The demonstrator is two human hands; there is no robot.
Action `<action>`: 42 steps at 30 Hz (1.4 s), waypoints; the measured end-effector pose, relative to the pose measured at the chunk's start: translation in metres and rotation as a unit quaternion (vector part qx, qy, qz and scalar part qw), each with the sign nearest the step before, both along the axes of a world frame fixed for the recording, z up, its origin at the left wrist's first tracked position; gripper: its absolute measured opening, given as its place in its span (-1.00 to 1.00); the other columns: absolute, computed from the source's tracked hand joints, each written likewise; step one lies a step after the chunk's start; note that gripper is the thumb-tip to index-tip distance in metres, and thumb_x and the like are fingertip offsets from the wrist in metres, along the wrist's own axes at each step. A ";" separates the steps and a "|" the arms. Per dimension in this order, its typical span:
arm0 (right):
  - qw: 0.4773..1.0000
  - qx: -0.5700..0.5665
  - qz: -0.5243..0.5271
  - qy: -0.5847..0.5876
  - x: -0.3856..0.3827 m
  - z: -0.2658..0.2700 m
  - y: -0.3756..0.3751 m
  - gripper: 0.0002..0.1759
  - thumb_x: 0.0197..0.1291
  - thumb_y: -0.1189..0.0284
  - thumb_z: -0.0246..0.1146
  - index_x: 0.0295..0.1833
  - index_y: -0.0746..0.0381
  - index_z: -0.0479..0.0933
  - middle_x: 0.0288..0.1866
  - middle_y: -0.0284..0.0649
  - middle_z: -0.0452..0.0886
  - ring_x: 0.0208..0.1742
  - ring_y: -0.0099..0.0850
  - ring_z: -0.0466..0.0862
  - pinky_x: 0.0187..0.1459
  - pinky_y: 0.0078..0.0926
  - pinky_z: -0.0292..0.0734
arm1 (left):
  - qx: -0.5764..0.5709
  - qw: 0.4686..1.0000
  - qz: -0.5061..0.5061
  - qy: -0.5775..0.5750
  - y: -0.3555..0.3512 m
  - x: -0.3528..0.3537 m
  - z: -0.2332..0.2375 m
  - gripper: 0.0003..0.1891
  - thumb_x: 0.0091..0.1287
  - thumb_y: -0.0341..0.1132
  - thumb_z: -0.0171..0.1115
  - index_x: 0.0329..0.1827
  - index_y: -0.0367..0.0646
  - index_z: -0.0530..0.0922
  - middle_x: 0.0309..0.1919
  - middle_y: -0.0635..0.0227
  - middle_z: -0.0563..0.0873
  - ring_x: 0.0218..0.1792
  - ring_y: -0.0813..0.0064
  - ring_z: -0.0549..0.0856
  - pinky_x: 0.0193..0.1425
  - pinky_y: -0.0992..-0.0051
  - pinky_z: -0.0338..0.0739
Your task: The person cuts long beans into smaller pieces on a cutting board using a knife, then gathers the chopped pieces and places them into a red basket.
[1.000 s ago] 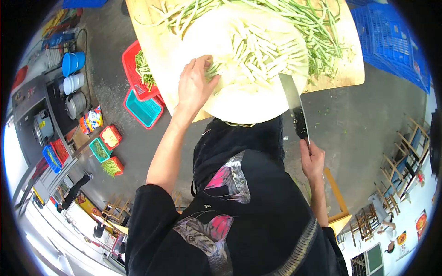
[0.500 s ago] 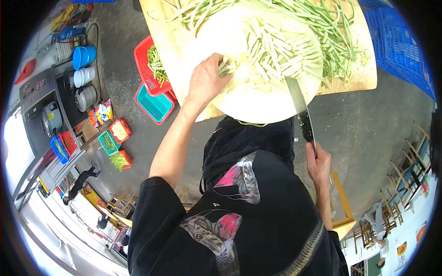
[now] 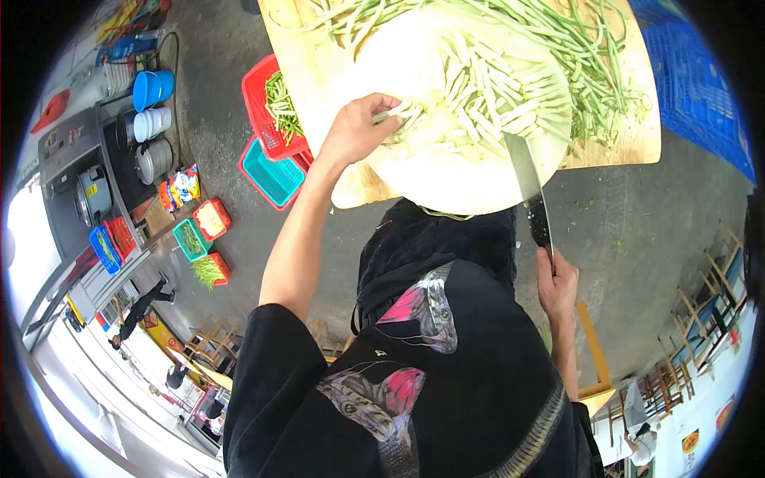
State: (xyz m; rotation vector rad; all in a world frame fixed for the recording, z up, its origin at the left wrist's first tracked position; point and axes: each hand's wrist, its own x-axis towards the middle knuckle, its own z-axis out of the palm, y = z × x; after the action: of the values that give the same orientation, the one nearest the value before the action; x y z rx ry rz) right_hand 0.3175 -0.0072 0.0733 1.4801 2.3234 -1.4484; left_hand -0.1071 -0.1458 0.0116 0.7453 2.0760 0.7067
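My left hand (image 3: 362, 131) is at the left side of a round, pale cutting board (image 3: 446, 187), its thumb and fingers closed round a few cut green bean pieces (image 3: 409, 110). Low on the right, my right hand (image 3: 558, 283) grips the handle of a kitchen knife (image 3: 526, 175). The broad blade points away from me, and its tip rests by the near edge of a spread of cut bean pieces (image 3: 482, 80) on the board. Long whole green beans (image 3: 586, 56) lie beyond and to the right of the board.
The board sits on a wooden table (image 3: 629, 143). A red basket (image 3: 255, 88) of beans and a teal basket (image 3: 279, 179) stand to the left. Blue crates (image 3: 693, 88) are at the right. Buckets (image 3: 151, 92) and two people (image 3: 142, 315) appear farther left.
The view has shifted slightly. My left thumb and fingers have opened out a little around the bean pieces at the board's left. The knife has kept nearly the same place on the board.
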 end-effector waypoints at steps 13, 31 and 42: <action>0.999 0.009 0.033 -0.015 0.000 0.000 0.004 -0.69 0.63 0.36 0.30 0.24 0.32 0.76 -0.57 -0.18 0.36 -0.52 -0.56 0.38 -0.45 -0.38 0.38 | -0.007 0.983 -0.057 0.172 0.012 0.032 0.020 -0.53 0.34 -0.23 0.56 0.22 -0.31 0.68 0.09 -0.05 0.85 0.10 0.02 0.86 0.23 0.16 0.72; 0.998 0.013 0.052 -0.020 0.001 -0.007 0.005 -0.66 0.65 0.33 0.29 0.29 0.33 0.76 -0.58 -0.18 0.36 -0.53 -0.56 0.38 -0.46 -0.40 0.39 | -0.010 0.977 -0.037 0.209 0.016 0.041 0.009 -0.66 0.27 -0.34 0.46 0.04 -0.36 0.68 -0.16 -0.14 0.81 -0.11 -0.13 0.82 0.07 0.06 0.68; 0.999 0.007 0.044 -0.010 0.001 -0.007 0.005 -0.67 0.65 0.36 0.28 0.27 0.35 0.76 -0.57 -0.23 0.34 -0.52 -0.60 0.36 -0.47 -0.41 0.35 | 0.007 0.980 0.091 -0.175 0.003 0.002 0.001 -0.68 0.54 -0.20 0.45 0.13 -0.29 0.74 -0.14 0.38 0.84 -0.13 0.52 0.78 0.07 0.42 0.70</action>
State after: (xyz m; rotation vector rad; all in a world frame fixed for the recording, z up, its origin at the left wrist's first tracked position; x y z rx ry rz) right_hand 0.3188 -0.0025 0.0661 1.3694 2.3598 -1.3933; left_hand -0.1053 -0.1433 0.0127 0.4046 1.8305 0.8863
